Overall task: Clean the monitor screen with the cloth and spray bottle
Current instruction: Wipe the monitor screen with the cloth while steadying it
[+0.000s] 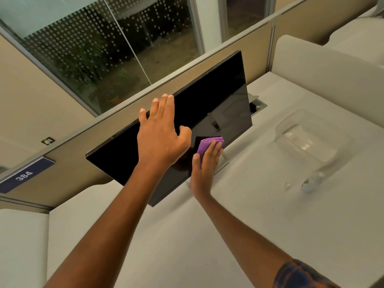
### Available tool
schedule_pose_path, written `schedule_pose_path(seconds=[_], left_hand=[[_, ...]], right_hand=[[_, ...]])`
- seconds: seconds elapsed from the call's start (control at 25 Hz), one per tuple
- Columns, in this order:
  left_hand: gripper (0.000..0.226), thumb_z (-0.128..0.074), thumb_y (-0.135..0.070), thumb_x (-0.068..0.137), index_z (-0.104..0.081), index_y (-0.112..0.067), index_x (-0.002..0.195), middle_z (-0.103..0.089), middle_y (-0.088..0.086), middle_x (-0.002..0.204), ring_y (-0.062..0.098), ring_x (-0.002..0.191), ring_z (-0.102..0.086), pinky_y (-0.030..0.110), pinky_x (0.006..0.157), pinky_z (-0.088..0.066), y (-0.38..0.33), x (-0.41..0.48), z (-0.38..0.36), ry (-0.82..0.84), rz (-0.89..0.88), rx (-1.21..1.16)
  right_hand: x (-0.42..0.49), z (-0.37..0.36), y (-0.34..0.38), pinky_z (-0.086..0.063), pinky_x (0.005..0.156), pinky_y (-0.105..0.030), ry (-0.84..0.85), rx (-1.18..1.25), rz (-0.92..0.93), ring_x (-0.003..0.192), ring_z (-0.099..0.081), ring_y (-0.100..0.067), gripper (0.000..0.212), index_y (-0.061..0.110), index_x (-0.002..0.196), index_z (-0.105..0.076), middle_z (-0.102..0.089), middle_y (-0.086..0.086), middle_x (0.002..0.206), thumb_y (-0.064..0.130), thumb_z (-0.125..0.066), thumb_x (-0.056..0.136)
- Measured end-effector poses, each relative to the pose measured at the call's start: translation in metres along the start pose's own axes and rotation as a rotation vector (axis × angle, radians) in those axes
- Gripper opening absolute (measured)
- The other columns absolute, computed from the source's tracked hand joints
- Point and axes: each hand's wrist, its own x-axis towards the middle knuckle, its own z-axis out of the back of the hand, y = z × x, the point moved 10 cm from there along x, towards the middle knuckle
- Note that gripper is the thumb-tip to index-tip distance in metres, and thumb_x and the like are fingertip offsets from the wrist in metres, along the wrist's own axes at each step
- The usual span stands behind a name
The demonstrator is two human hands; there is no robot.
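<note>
At the far left a dark blue number plate (pixel 26 175) reading 384 is fixed to the tan partition (pixel 68 154), its lower end cut off by the frame edge. Behind the partition, a dotted glass wall (pixel 87 44) shows dim foliage that is hard to make out.

The black monitor (pixel 212 104) stands tilted in view on the white desk (pixel 187 235), its screen dark and glossy. Its stand is almost wholly hidden behind the hands; only a pale sliver shows under the lower edge. The left hand (pixel 160 138) lies over the top edge of the monitor, fingers spread wide with the tips curled over the rim and the thumb on the screen face; it grasps nothing else. The right hand (pixel 204 165) is flat against the lower part of the screen, pressing a folded purple cloth (pixel 208 143) to the glass. Most of the cloth is covered by the fingers, so only its upper fold shows.

Further right a clear plastic container (pixel 305 140) sits on the desk, faint against the white surface. Near it stands the spray bottle (pixel 312 182), well apart from both hands, blurred and nearly transparent. A plaid sleeve (pixel 299 275) is cut off at the bottom right corner.
</note>
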Motion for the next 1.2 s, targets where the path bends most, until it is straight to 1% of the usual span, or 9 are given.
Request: schedule_pose_path(seconds=[0.08,0.16,0.32,0.44,0.64,0.8,0.88,1.04,1.2], left_hand=[[0.069,-0.045,-0.041,0.091,-0.038,-0.016,0.155,-0.042,0.007,0.164,0.031,0.155,-0.035,0.059,0.131,-0.018,-0.003,0.001,0.002,-0.052,0.016,-0.036],[0.066,-0.05,-0.038,0.092,-0.039,-0.017,0.153,-0.044,0.006,0.162,0.031,0.155,-0.036,0.061,0.131,-0.018,-0.003,-0.002,0.001,-0.065,0.014,-0.042],[0.073,-0.049,-0.042,0.09,-0.034,-0.017,0.157,-0.039,0.005,0.165,0.028,0.158,-0.029,0.059,0.133,-0.009,-0.004,-0.002,-0.003,-0.055,0.003,-0.004],[0.074,-0.048,-0.048,0.09,-0.034,-0.017,0.156,-0.04,0.005,0.164,0.028,0.158,-0.029,0.06,0.132,-0.008,-0.004,-0.001,-0.002,-0.07,0.01,0.022],[0.074,-0.05,-0.049,0.09,-0.035,-0.018,0.155,-0.04,0.004,0.164,0.028,0.159,-0.029,0.062,0.132,-0.008,-0.003,0.002,-0.004,-0.081,0.01,0.027],[0.078,-0.052,-0.046,0.088,-0.033,-0.015,0.158,-0.038,0.006,0.166,0.028,0.159,-0.027,0.061,0.132,-0.008,-0.004,0.001,-0.004,-0.088,0.005,0.034],[0.08,-0.052,-0.046,0.089,-0.031,-0.015,0.16,-0.036,0.006,0.168,0.027,0.161,-0.025,0.06,0.132,-0.007,-0.003,0.002,-0.005,-0.078,0.003,0.04],[0.082,-0.05,-0.047,0.089,-0.028,-0.016,0.162,-0.032,0.005,0.171,0.026,0.162,-0.021,0.06,0.133,-0.006,-0.003,0.001,-0.006,-0.065,-0.004,0.039],[0.082,-0.045,-0.047,0.089,-0.026,-0.016,0.163,-0.029,0.005,0.172,0.026,0.163,-0.019,0.059,0.133,-0.005,-0.003,-0.001,-0.005,-0.057,-0.003,0.026]], right_hand=[[0.039,0.026,-0.006,-0.003,0.136,-0.043,-0.072,0.049,-0.069,0.166,0.009,-0.021,0.069,0.016,0.17,-0.004,0.007,0.001,0.18,0.037,-0.035,0.113],[0.081,0.056,-0.009,-0.005,0.136,-0.05,-0.14,0.087,-0.12,0.167,0.005,-0.026,0.064,0.011,0.17,-0.007,0.003,-0.004,0.18,0.027,-0.036,0.116],[0.144,0.092,0.015,-0.015,0.134,-0.055,-0.217,-0.053,-0.06,0.167,-0.002,-0.031,0.063,0.008,0.17,-0.008,-0.004,-0.008,0.18,0.03,-0.034,0.117],[0.164,0.093,0.053,-0.021,0.134,-0.053,-0.257,-0.145,0.055,0.167,-0.007,-0.031,0.064,0.011,0.17,-0.01,-0.008,-0.006,0.179,0.036,-0.033,0.116],[0.176,0.081,0.115,-0.011,0.136,-0.05,-0.216,-0.2,0.314,0.167,-0.004,-0.031,0.072,0.013,0.17,-0.011,-0.007,-0.007,0.18,0.055,-0.02,0.113],[0.149,0.052,0.154,-0.008,0.136,-0.054,-0.167,-0.288,0.63,0.167,0.002,-0.03,0.067,0.014,0.17,-0.007,0.001,-0.002,0.18,0.048,-0.026,0.115],[0.134,0.042,0.157,-0.007,0.136,-0.053,-0.128,-0.329,0.717,0.167,0.001,-0.031,0.063,0.015,0.17,-0.009,-0.002,-0.004,0.18,0.043,-0.026,0.116],[0.138,0.056,0.152,-0.02,0.134,-0.055,-0.112,-0.333,0.72,0.167,-0.007,-0.032,0.057,0.015,0.169,-0.014,-0.017,-0.009,0.178,0.035,-0.029,0.118],[0.157,0.083,0.154,-0.036,0.127,-0.055,-0.151,-0.446,0.767,0.166,-0.014,-0.033,0.055,0.014,0.167,-0.026,-0.022,-0.006,0.176,0.036,-0.035,0.117]])
